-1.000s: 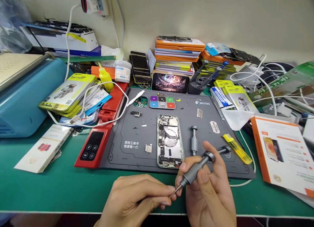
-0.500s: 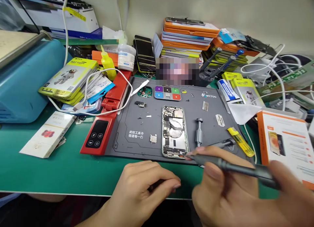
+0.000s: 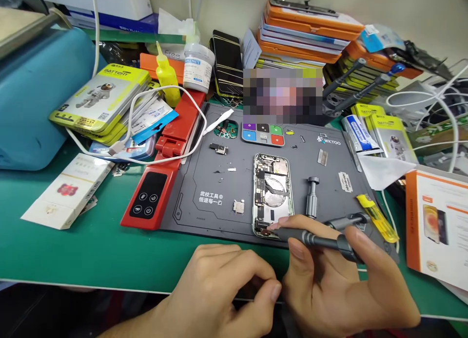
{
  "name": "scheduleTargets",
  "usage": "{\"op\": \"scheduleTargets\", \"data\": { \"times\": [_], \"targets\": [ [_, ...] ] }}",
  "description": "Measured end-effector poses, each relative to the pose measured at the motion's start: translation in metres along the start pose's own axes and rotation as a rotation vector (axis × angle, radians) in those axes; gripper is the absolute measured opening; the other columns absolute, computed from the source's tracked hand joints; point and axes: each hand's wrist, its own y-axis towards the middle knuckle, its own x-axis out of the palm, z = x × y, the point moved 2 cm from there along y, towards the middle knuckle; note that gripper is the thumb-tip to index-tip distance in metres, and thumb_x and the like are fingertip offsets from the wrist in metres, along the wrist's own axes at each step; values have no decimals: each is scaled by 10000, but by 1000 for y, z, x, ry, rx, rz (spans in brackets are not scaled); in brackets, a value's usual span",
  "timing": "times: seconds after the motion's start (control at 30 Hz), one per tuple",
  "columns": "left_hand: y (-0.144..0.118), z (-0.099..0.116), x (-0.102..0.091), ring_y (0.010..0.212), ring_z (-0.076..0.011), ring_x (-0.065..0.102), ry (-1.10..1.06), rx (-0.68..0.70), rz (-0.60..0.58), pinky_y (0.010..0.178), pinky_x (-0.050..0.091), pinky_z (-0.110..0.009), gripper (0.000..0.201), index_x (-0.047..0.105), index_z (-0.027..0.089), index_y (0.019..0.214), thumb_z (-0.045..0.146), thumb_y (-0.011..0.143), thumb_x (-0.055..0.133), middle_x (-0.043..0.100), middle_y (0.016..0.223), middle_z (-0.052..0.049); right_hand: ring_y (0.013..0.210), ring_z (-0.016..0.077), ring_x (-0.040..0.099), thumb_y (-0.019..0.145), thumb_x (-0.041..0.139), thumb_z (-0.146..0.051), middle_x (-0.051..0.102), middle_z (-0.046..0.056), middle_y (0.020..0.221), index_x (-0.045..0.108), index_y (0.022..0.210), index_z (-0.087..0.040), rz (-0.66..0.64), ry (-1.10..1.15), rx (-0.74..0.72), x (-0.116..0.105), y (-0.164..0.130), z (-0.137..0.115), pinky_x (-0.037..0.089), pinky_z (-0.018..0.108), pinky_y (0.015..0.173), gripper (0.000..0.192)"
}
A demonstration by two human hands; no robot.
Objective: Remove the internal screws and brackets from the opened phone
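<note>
An opened phone [image 3: 272,194] with its insides exposed lies on a grey work mat [image 3: 204,182]. My right hand [image 3: 340,284] grips a grey metal screwdriver [image 3: 318,240], its tip at the phone's lower end. My left hand [image 3: 223,294] rests on the green table just in front of the mat, fingers curled; whether it pinches anything I cannot tell. Two more screwdrivers lie on the mat: a short one [image 3: 312,197] to the right of the phone and another [image 3: 347,221] behind my right hand.
A red device [image 3: 161,177] borders the mat's left edge. A yellow tool [image 3: 376,223], small loose parts [image 3: 238,206] and a coloured parts tray [image 3: 262,133] lie on the mat. Battery packs [image 3: 98,97], a white cable [image 3: 164,160], stacked boxes [image 3: 307,33] and a blue machine [image 3: 32,94] crowd the table.
My right hand swung the screwdriver from in front of me down to the phone's lower end. My left hand let go of the tip and dropped to the table.
</note>
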Motion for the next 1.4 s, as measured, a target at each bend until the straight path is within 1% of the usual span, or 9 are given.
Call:
{"op": "scheduleTargets", "data": {
  "times": [0.17, 0.4, 0.53, 0.8, 0.9, 1.03, 1.17, 1.3, 1.4],
  "targets": [
    [0, -1, 0, 578, -85, 657, 4, 6, -10, 610, 466, -203, 167, 637, 212, 873, 114, 996, 580, 719, 694, 69, 729, 187, 810, 920, 780, -17, 798, 90, 949, 456, 1638, -74, -25, -26, -35, 0, 1, -1, 707, 278, 698, 790],
    [-1, -1, 1, 588, -85, 676, 3, 11, -19, 616, 472, -204, 149, 637, 212, 898, 125, 1008, 587, 730, 709, 70, 730, 197, 809, 884, 812, -11, 792, 82, 965, 426, 1654, -96, -50, -14, -31, 0, -2, 0, 719, 324, 712, 865],
    [-2, -1, 1, 595, -88, 676, 12, 15, -28, 620, 470, -208, 144, 640, 213, 907, 134, 1017, 590, 731, 716, 69, 770, 190, 810, 899, 804, -21, 779, 82, 993, 474, 1619, -102, -5, 24, 19, 1, -5, 0, 721, 327, 751, 797],
    [-2, -1, 0, 604, -87, 673, 20, 20, -27, 625, 468, -206, 139, 643, 214, 920, 138, 1025, 591, 730, 725, 71, 801, 191, 818, 904, 789, -8, 782, 67, 1016, 518, 1596, -161, -2, 66, 48, 2, -1, -3, 729, 339, 755, 759],
    [-2, -1, 1, 605, -92, 683, 24, 28, -25, 625, 471, -207, 151, 634, 209, 907, 134, 1027, 582, 731, 721, 61, 850, 220, 840, 955, 778, -67, 826, 88, 1042, 557, 1580, -167, -18, 70, -3, 3, -1, -3, 735, 337, 727, 670],
    [-1, 0, 0, 609, -97, 685, 35, 15, -39, 623, 476, -208, 156, 636, 204, 908, 123, 1027, 577, 734, 727, 50, 1032, 253, 851, 1005, 711, -75, 821, 125, 1203, 584, 1576, -124, 31, 61, -87, 1, -5, -4, 740, 370, 810, 587],
    [0, 0, 1, 596, -107, 676, 39, 26, -25, 605, 471, -216, 153, 640, 206, 913, 142, 1036, 575, 729, 713, 42, 979, 219, 841, 876, 784, 56, 830, 57, 1147, 647, 1528, -184, 99, -48, -116, -4, -4, -6, 732, 366, 835, 708],
    [-1, 0, 4, 594, -110, 676, 63, 46, -11, 606, 472, -223, 155, 639, 206, 918, 150, 1045, 571, 725, 708, 40, 1008, 244, 832, 836, 767, 116, 824, 80, 1204, 617, 1568, -208, 47, 4, -61, -6, -1, -6, 728, 397, 834, 814],
    [-1, 2, 1, 573, -101, 661, 57, 84, 30, 609, 479, -219, 158, 621, 210, 917, 141, 1052, 578, 712, 692, 54, 998, 232, 817, 815, 808, 111, 822, 80, 1179, 669, 1521, -202, 80, -26, -72, -5, 2, -8, 706, 369, 832, 784]
  ]
}}
